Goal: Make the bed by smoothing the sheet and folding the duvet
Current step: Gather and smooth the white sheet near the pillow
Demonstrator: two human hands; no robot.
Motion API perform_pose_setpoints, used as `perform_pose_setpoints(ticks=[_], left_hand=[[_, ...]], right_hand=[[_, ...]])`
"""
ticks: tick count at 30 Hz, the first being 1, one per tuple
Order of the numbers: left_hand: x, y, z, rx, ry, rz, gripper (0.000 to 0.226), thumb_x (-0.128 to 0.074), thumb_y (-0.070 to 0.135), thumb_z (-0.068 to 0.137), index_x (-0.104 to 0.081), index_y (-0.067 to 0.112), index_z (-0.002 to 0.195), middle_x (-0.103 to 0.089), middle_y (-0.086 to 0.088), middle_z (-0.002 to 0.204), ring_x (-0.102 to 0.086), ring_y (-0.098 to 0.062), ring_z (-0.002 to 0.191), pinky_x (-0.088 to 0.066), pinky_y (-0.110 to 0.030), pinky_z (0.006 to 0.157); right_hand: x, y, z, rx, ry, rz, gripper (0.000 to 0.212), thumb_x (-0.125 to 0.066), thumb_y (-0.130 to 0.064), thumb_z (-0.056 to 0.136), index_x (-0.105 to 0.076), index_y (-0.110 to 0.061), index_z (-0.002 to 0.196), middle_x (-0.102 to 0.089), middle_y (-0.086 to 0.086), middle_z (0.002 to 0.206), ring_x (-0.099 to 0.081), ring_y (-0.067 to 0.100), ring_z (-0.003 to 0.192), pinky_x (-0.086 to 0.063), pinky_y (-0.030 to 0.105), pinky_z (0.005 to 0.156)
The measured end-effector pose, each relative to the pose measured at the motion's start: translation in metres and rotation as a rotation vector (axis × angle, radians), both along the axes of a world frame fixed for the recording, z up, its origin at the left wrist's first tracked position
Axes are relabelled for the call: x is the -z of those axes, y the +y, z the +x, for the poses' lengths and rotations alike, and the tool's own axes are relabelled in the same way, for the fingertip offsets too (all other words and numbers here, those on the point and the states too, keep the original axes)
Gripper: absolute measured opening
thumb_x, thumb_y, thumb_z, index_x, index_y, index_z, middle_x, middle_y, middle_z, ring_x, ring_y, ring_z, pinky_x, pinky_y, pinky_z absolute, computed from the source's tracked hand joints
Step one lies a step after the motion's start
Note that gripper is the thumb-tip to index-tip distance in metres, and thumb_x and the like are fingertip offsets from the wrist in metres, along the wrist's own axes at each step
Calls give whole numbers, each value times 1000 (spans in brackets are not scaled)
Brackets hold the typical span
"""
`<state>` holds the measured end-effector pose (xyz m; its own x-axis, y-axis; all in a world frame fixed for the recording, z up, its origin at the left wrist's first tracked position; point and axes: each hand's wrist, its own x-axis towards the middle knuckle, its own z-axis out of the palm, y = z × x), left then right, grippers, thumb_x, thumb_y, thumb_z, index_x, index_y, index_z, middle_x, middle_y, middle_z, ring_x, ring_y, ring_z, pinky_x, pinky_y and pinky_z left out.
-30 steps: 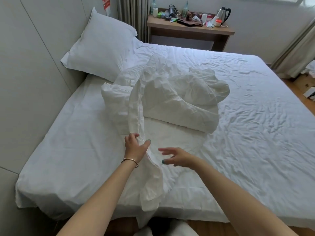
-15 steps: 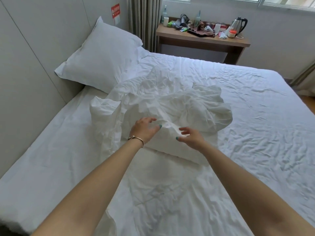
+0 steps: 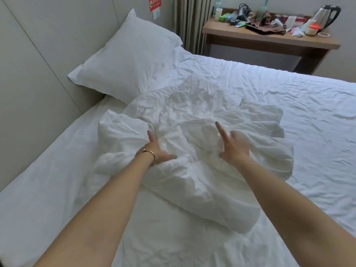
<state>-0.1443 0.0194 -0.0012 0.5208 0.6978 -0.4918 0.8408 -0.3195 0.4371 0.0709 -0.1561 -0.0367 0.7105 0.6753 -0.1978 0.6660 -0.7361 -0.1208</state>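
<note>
At frame centre, the crumpled white cotton duvet (image 3: 202,143) is pressed by the left hand (image 3: 156,153), fingers spread, thumb outstretched; the right hand (image 3: 234,148) rests flat, fingers extended. An edge should be found before folding.

Both hands rest on the bunched white duvet (image 3: 202,143) in the middle of the sheet (image 3: 308,116) — left hand (image 3: 157,151) flat, fingers spread, right hand (image 3: 234,146) with a finger extended. A pillow (image 3: 127,60) leans at the wall; a cluttered desk (image 3: 269,39) stands beyond — kettle (image 3: 325,16) on it.
</note>
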Motion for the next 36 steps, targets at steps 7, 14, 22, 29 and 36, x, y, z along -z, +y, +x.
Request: perform_pose_setpoints(ticks=[7,14,22,29,36], left_hand=[[76,-116,-66,-100,-486,-401,58,-81,16,73,-49,27,120,-61,15,105,-61,-5,101,-42,-3,70],[62,-190,-113,62,-518,-389,74,-81,58,61,-50,38,125,-65,21,110,-62,6,101,-49,-18,89],[18,-266,-191,304,-444,-218,86,-51,84,52,-49,48,130,-65,19,111,-61,-10,104,-50,-32,87],[8,-369,-219,384,-469,-277,68,-58,75,60,-50,54,124,-64,25,105,-60,-6,101,-49,-31,86],[15,-489,-168,528,-427,-222,66,-56,71,64,-49,51,126,-67,17,106,-62,-12,99,-50,-32,81]], right_hand=[[7,-79,-40,-96,189,35,103,-73,-40,72,0,-58,143,-51,2,123,-59,26,101,-50,35,74],[-23,-200,-114,128,290,230,123,-82,-54,61,12,-47,141,-53,4,135,-60,29,110,-49,39,80],[-69,-322,-199,7,-48,-5,77,-70,-55,73,-33,-52,141,-55,-16,126,-57,16,112,-43,31,77],[-97,-453,-229,-144,-183,-436,75,-69,-61,66,-38,-57,134,-52,-13,119,-50,15,114,-31,26,88],[-81,-583,-208,-139,-144,-545,56,-57,-42,86,-38,-50,138,-48,-11,126,-44,15,121,-28,27,97]])
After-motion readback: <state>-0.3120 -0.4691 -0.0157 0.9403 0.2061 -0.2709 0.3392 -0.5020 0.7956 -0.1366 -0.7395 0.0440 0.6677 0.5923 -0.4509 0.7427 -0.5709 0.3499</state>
